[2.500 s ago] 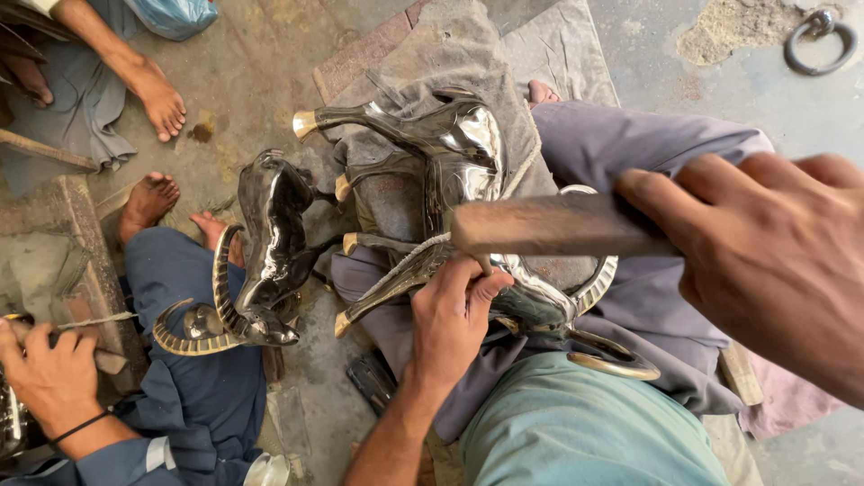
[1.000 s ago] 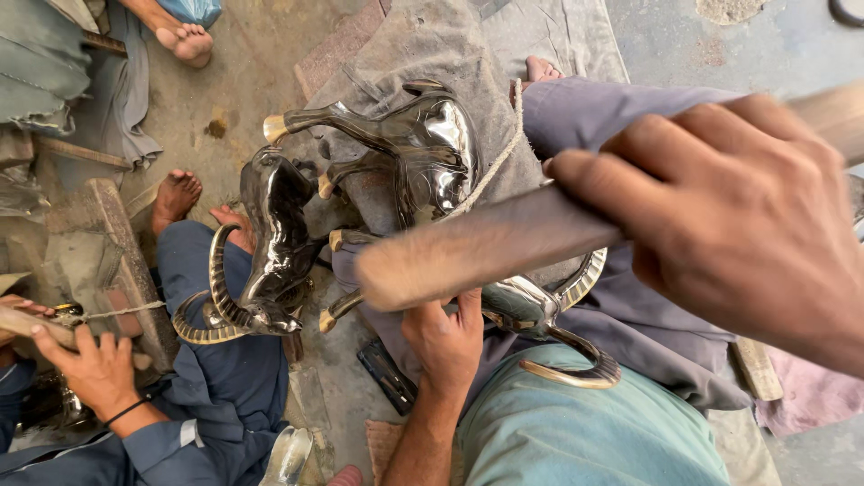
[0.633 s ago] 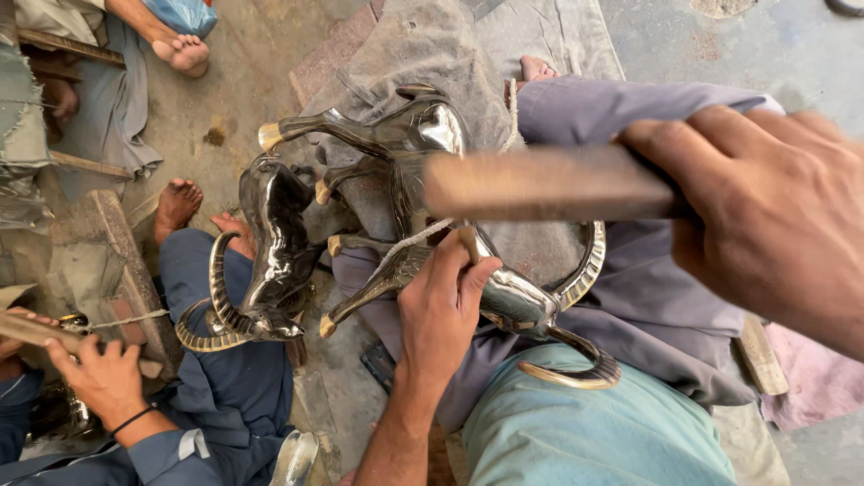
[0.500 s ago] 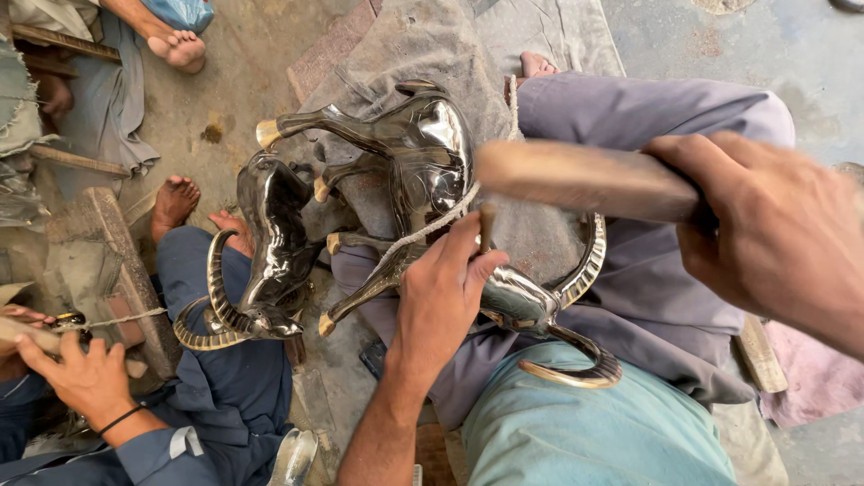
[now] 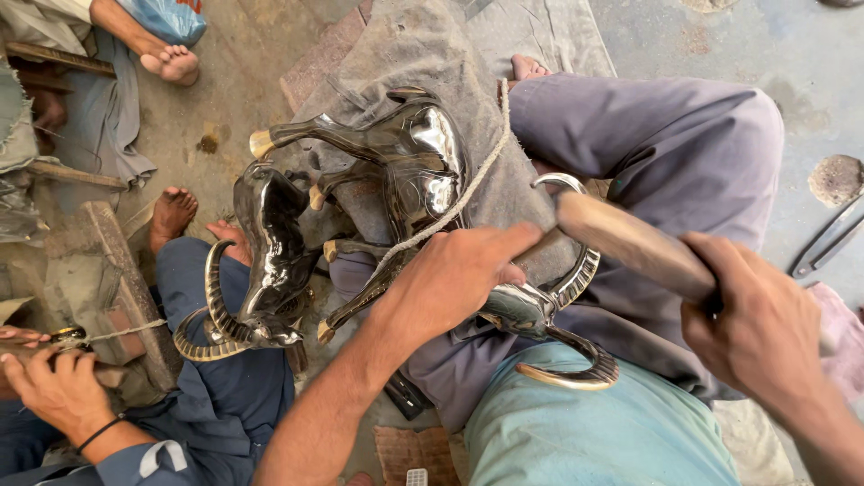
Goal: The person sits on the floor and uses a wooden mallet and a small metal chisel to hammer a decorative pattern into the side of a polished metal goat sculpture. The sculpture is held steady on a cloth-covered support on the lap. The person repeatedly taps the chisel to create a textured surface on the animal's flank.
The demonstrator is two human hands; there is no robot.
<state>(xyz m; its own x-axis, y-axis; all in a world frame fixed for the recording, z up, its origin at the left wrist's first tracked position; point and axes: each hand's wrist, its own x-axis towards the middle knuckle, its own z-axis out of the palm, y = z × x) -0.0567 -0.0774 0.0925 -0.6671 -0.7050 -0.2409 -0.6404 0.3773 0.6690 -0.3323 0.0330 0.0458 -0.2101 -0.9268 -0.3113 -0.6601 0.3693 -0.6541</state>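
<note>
A shiny dark metal animal figure point(image 5: 423, 162) with curved ribbed horns point(image 5: 576, 369) lies on its side across my lap, on a grey cloth point(image 5: 432, 54). A thin rope point(image 5: 463, 198) runs over its body. My left hand point(image 5: 459, 279) grips the figure near the neck, fingers curled down on it. My right hand point(image 5: 765, 333) is closed around a wooden tool handle point(image 5: 630, 243). The handle's far end sits low, just beyond my left fingertips, against the upper horn.
A second horned metal figure point(image 5: 265, 261) rests on the blue-trousered leg of a person at left. That person's hand point(image 5: 54, 387) holds a small tool by a wooden block point(image 5: 117, 279). Metal tongs point(image 5: 823, 243) lie on the concrete at right. Another person's bare foot point(image 5: 171, 63) is at top left.
The wooden tool has swung down from high near the camera to low beside my left hand. My left hand has stayed on the figure. The view has shifted slightly.
</note>
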